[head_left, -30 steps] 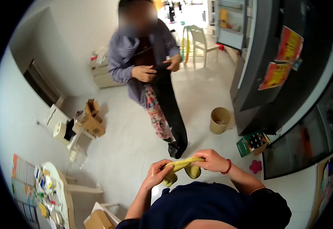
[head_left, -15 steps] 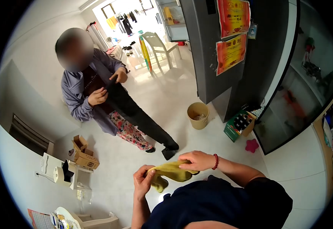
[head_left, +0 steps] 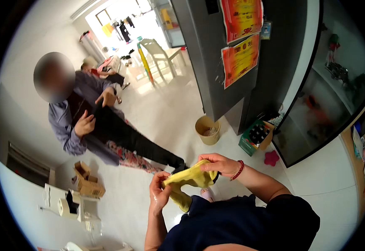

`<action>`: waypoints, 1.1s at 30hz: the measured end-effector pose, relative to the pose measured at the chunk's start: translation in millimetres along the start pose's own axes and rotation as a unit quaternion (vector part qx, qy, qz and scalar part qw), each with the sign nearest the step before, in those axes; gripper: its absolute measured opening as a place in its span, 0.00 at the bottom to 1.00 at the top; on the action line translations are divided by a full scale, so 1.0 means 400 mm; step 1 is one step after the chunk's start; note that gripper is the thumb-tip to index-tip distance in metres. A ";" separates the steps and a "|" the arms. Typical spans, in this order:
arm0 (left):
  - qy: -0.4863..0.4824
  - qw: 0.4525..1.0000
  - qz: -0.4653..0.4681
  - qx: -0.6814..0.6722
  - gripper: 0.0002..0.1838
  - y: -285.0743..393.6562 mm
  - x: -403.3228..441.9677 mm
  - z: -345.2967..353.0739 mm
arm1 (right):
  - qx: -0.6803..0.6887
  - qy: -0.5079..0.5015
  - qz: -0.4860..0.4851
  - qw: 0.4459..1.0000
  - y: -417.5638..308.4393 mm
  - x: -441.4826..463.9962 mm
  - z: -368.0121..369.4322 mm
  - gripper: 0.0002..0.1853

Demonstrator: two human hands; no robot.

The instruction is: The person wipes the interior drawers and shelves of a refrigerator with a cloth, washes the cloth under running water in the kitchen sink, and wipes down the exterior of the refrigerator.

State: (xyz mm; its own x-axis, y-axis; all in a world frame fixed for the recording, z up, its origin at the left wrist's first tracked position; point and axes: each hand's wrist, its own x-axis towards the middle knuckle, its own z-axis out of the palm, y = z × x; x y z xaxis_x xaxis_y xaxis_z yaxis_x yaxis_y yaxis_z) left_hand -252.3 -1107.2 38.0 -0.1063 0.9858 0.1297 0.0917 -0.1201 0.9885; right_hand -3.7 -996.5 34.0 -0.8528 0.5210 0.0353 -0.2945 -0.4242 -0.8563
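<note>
A limp yellow cloth piece, shaped somewhat like a sock or a glove, stretches between my two hands in front of my dark shirt. My left hand pinches its left end, thumb on top, and a loose part hangs down beside that hand. At the other end, my right hand, with a red bead bracelet on the wrist, grips the cloth near a dark edge. Across from me stands a person in a purple-grey jacket, whose hands hold a pair of black trousers by the top.
A beige waste bin stands beside the grey fridge. Right of it are a green box of bottles and a pink star-shaped thing. Cardboard boxes lie at left. Another person is farther back, near a white chair.
My view has shifted. The yellow cloth is lifted and spread wider between my hands. The facing person's hands have moved apart on the trousers. A second person now shows at the back.
</note>
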 end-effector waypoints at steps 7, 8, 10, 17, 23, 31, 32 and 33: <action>-0.158 0.967 0.081 0.181 0.25 0.011 0.272 0.016 | 0.177 -0.002 -0.109 0.978 -0.140 0.073 -0.020 0.16; -0.185 0.971 0.080 0.125 0.26 0.005 0.323 0.012 | 0.137 -0.001 -0.150 0.979 -0.175 0.079 -0.020 0.16; -0.225 0.973 0.052 0.017 0.28 0.005 0.424 0.018 | -0.012 0.010 -0.243 0.970 -0.249 0.094 -0.039 0.15; -0.145 0.966 0.191 -0.095 0.23 0.071 0.855 0.253 | -0.646 0.111 -0.460 0.599 -0.602 0.184 -0.035 0.10; -0.136 0.936 0.097 -0.309 0.32 0.083 0.981 0.382 | -0.939 0.092 -0.165 0.287 -0.718 0.308 -0.227 0.12; -0.028 0.963 0.177 -0.201 0.30 0.062 0.981 0.428 | -0.869 0.097 -0.484 0.013 -1.175 0.444 -0.068 0.12; -0.020 0.959 0.173 -0.225 0.29 0.065 0.981 0.431 | -0.858 0.115 -0.500 0.021 -1.177 0.453 -0.061 0.12; -0.011 0.953 0.171 -0.250 0.29 0.078 0.979 0.438 | -0.846 0.133 -0.516 0.028 -1.174 0.463 -0.063 0.12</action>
State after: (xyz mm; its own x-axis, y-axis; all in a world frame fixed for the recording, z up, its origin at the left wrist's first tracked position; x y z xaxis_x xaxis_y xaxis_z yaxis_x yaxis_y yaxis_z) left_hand -117.5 -704.5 106.0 -0.1327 0.8808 0.4544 -0.3659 -0.4696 0.8035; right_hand -12.5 -682.3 429.6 -0.6664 -0.3089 0.6786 0.5301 0.4437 0.7226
